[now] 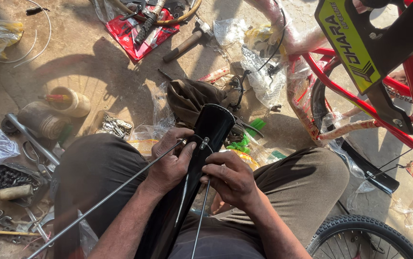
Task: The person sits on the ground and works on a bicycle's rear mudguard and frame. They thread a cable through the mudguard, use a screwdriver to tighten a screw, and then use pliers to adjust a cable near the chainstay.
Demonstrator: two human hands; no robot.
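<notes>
A glossy black bicycle mudguard point(211, 129) lies lengthwise between my knees, its far end pointing away from me. My left hand point(170, 160) grips its left edge and presses a thin metal stay rod point(96, 205) against a small bracket point(203, 142) on the mudguard. That rod runs down to the lower left across my thigh. My right hand point(230, 178) is closed on the mudguard's right side and pinches a second thin rod point(199, 225) that hangs down toward me.
A red bicycle frame point(408, 96) with a yellow-green chain guard stands at the right, a knobby tyre point(360, 235) at the lower right. Tools lie on the concrete at the left: screwdriver point(9, 193), wrench point(31, 139), tray of small parts point(5, 178), hammer point(187, 42), plastic bags.
</notes>
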